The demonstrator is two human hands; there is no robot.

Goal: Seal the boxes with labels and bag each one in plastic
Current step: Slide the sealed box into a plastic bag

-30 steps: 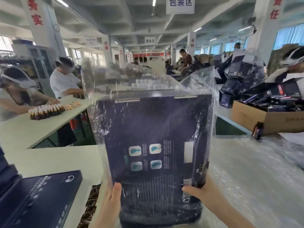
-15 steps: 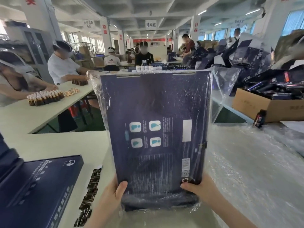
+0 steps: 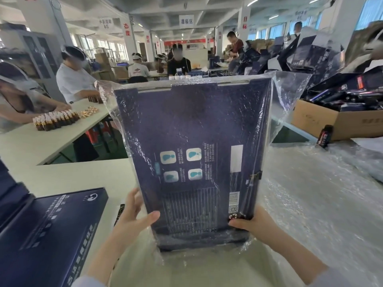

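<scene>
A large dark blue box (image 3: 194,154) stands upright in front of me, its printed back facing me, inside a clear plastic bag (image 3: 288,100). Loose bag film sticks out past the box's top corners and bunches under its bottom edge. My left hand (image 3: 134,216) grips the lower left edge of the bagged box, thumb on its face. My right hand (image 3: 250,224) grips the lower right corner, thumb on the face. A second dark blue box (image 3: 47,235) lies flat on the table at my left.
A stack of clear plastic bags (image 3: 323,204) covers the table to the right. A cardboard carton (image 3: 335,121) of dark packs sits at the far right, a small dark bottle (image 3: 324,135) beside it. People work at a white table (image 3: 31,141) with brown vials at the left.
The bagged box has come lower and a little closer. The loose bag top that stood above the box has settled down around its upper corners. Both hands keep their hold.
</scene>
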